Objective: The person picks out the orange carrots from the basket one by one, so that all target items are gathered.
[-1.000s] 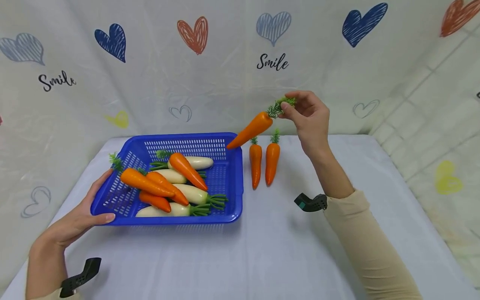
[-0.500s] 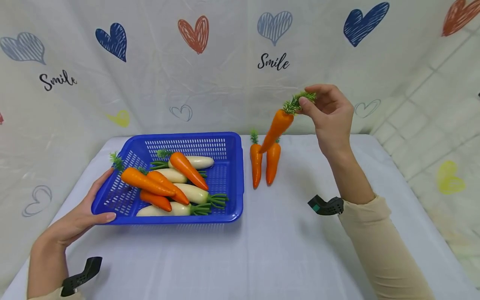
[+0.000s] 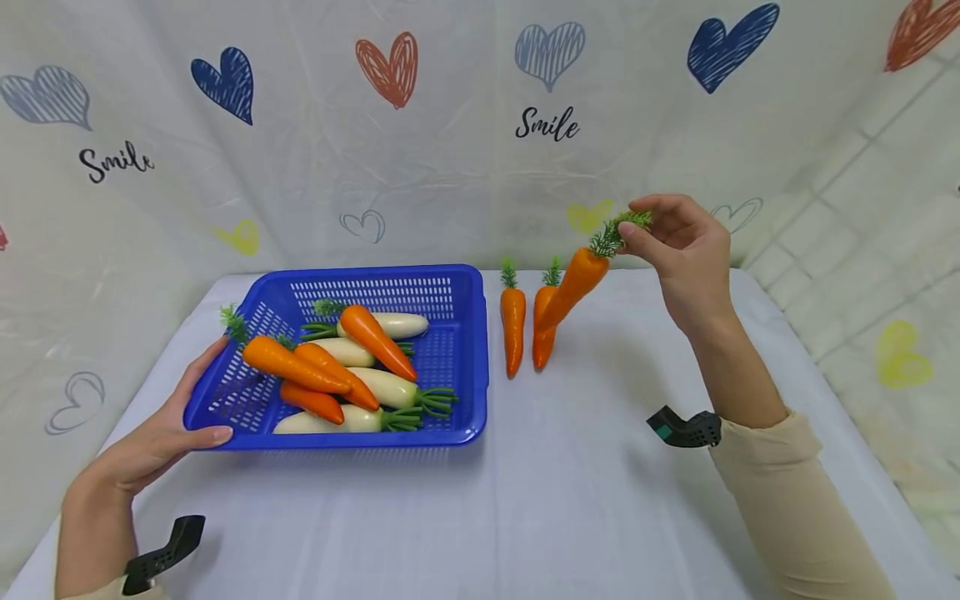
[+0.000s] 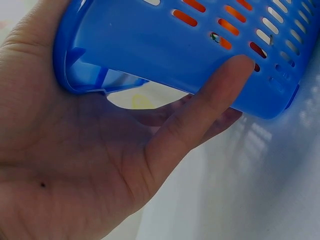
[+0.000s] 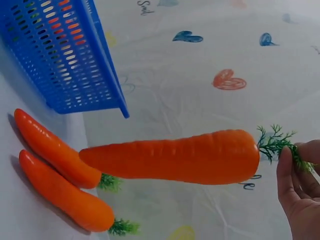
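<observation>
My right hand (image 3: 686, 250) pinches the green leafy top of a carrot (image 3: 577, 283), which slants down to the left in the air. Its tip overlaps the right one of two carrots lying on the table, the left being this carrot (image 3: 513, 329). In the right wrist view the held carrot (image 5: 175, 157) stretches across, above the two lying carrots (image 5: 65, 192). On the left, my left hand (image 3: 161, 433) grips the left end of a blue plastic basket (image 3: 480, 358), thumb (image 4: 210, 105) on the outer wall. Inside lie several carrots (image 3: 292, 364) and several white radishes (image 3: 386, 388).
A white cloth covers the table (image 3: 495, 517). Behind it hangs a pale curtain (image 3: 465, 183) printed with hearts and lettering. A black wrist camera (image 3: 686, 427) sits by the right cuff, another wrist camera (image 3: 165, 554) by the left.
The right hand has carried the carrot rightward from beside the basket's right rim, rising and then lowering, to over the two lying carrots. Left hand and basket stay in place.
</observation>
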Demonstrator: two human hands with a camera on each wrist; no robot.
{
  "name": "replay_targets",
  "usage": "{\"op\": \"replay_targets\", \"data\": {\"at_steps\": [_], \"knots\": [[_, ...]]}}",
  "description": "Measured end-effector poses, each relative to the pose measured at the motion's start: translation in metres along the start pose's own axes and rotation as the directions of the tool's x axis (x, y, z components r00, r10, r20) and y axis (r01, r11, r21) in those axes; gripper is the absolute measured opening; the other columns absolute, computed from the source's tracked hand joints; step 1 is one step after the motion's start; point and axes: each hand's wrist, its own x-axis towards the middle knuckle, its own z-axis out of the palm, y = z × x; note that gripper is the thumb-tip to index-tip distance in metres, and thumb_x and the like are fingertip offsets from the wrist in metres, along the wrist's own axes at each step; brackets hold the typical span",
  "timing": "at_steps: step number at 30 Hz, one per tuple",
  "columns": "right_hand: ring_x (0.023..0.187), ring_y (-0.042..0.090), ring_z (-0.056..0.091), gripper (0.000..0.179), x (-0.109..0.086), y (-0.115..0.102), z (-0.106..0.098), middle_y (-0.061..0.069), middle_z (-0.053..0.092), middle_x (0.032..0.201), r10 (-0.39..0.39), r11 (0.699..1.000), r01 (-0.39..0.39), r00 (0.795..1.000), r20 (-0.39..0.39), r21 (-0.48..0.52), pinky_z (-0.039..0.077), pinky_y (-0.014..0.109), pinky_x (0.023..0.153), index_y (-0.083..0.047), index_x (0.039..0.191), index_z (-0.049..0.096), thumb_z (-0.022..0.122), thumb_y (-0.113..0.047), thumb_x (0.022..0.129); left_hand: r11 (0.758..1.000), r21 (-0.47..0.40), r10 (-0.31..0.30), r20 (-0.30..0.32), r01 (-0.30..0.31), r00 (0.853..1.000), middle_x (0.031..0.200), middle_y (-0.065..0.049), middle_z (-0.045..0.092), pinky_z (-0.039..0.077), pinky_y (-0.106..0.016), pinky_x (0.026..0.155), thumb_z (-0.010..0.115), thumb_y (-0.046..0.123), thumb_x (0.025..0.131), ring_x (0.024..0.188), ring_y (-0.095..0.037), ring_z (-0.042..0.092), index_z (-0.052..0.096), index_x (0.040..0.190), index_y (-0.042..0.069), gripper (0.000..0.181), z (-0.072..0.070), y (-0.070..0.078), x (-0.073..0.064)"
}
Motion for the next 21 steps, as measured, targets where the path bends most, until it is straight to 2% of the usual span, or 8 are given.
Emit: {"op": "replay_targets", "data": {"at_steps": [10,21], "knots": [[0.075,0.015,0.068,0.025,-0.011,0.006,-0.014,0.001,0.076,0.092,0.103,0.988,-0.1,0.994,0.021,-0.114,0.062,0.023,0.078,0.001,0.114,0.072,0.076,0.005,0.09,1.0,-0.005,-0.002,0.001,0.002,1.0,0.168,-0.032,-0.004,0.053,-0.018,0.085,0.066,0.021,0.096,0.135,-0.053,0.033,-0.015,0.159,0.058,0.108,0.0,0.0,0.0],[0.075,0.015,0.071,0.026,-0.016,0.014,-0.023,-0.002,0.075,0.092,0.173,0.968,-0.151,0.98,0.097,-0.2,0.061,0.02,0.079,-0.004,0.118,0.071,0.073,0.003,0.092,1.0,0.0,0.014,-0.003,-0.014,1.0,0.168,-0.031,-0.003,0.053,-0.019,0.084,0.065,0.021,0.096,0.135,-0.052,0.034,-0.015,0.159,0.057,0.108,0.0,-0.001,0.0]]}}
